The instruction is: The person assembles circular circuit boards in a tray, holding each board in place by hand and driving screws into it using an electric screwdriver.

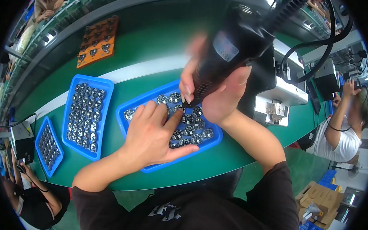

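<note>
The right hand [220,95] is closed around a black power tool [230,51], prob. an electric screwdriver, w/ a thick black cable [312,43] going up and to the right; the tool is tilted and its tip comes down onto the blue tray [128,107] in front of the person. The left hand [152,135] lies open and flat on this tray, fingers spread, the index finger pressing beside the tool tip on one of the small round parts [188,119], so it seems to steady the part. My judgement: the step in hand is working the round parts one by one w/ the tool, approx. in the middle of the tray; the next move would need the tip to go exactly on the neighbour part, w/ the finger shifted also, as the parts sit close together. The parts look like small discs, dark w/ shiny metal points, prob. hard and light. The tray is smooth plastic w/ a low rim. On the left are two more blue trays, a bigger one [104,83] and a smaller one [39,135], both full of similar discs in rows. Further away lies an orange holder [95,57] w/ dark pieces. The table [156,42] is green and matte. A grey-white machine [288,94] stands just right of the hands.
</note>
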`<state>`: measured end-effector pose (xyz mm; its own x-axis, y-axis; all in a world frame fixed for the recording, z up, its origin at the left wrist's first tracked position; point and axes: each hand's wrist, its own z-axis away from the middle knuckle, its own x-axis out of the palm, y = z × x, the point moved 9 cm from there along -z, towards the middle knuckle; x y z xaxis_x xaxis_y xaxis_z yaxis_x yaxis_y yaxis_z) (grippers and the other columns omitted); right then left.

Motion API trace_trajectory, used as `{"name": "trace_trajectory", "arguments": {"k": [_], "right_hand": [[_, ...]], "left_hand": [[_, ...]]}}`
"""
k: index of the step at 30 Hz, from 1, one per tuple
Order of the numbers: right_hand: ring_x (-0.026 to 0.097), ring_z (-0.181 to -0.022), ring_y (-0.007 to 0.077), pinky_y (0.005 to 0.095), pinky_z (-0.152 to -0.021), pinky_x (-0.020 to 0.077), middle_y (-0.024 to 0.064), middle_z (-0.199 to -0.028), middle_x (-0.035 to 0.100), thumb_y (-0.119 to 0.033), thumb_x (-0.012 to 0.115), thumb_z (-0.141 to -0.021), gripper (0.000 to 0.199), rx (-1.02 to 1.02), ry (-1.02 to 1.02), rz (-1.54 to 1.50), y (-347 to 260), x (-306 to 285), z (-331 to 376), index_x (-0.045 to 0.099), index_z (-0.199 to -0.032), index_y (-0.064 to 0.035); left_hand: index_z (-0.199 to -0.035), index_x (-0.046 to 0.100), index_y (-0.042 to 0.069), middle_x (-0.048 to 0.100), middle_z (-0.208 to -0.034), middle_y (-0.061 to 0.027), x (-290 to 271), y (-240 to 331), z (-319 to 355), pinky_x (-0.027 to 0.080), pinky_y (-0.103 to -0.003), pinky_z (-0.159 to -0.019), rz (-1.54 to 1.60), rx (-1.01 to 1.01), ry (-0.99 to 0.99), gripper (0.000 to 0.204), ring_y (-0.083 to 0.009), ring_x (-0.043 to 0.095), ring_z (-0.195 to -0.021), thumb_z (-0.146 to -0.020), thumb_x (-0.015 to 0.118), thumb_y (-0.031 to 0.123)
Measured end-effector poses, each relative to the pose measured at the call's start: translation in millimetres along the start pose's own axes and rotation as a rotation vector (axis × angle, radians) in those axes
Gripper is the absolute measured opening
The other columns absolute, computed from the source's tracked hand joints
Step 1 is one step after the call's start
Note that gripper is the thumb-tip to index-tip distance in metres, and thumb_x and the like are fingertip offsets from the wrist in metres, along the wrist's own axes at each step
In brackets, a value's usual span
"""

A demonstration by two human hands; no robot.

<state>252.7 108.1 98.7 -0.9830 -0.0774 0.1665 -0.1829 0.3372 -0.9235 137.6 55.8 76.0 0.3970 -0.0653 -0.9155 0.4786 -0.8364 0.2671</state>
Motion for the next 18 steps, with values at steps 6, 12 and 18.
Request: {"name": "trace_trajectory", "arguments": {"k": [6, 12, 18], "right_hand": [[0.050, -0.050, 0.0159, 0.0291, -0.050, 0.0447, 0.0071, -0.062, 0.052, -0.094, 0.032, -0.077, 0.099, -0.009, 0.017, -0.026, 2.5, 1.2, 1.3, 0.041, -0.120, -0.0052], [0.050, -0.050, 0.0149, 0.0283, -0.049, 0.0439, 0.0062, -0.061, 0.051, -0.094, 0.031, -0.077, 0.098, -0.014, 0.009, -0.042, 2.1, 2.6, 1.4, 0.041, -0.118, -0.0051], [0.048, -0.049, 0.0121, 0.0255, -0.048, 0.0421, 0.0036, -0.060, 0.049, -0.097, 0.032, -0.070, 0.102, 0.035, 0.010, -0.029, 9.2, 5.1, 2.4, 0.043, -0.108, -0.0043]], "left_hand": [[-0.104, 0.073, -0.002, 0.048, -0.078, -0.0100, 1.1, -0.5, -0.9, 0.038, -0.037, -0.070, 0.000, 0.001, -0.008, 0.075, -0.0258, 0.046, -0.076, -0.074, 0.069, 0.067], [-0.104, 0.073, -0.002, 0.048, -0.078, -0.0098, 1.2, -0.3, -1.0, 0.038, -0.037, -0.069, -0.003, 0.005, -0.004, 0.075, -0.0256, 0.046, -0.075, -0.074, 0.069, 0.067], [-0.104, 0.073, -0.002, 0.048, -0.078, -0.0097, 0.4, 1.6, -2.2, 0.038, -0.037, -0.069, 0.001, 0.002, -0.002, 0.074, -0.0252, 0.046, -0.075, -0.074, 0.070, 0.066]]}}
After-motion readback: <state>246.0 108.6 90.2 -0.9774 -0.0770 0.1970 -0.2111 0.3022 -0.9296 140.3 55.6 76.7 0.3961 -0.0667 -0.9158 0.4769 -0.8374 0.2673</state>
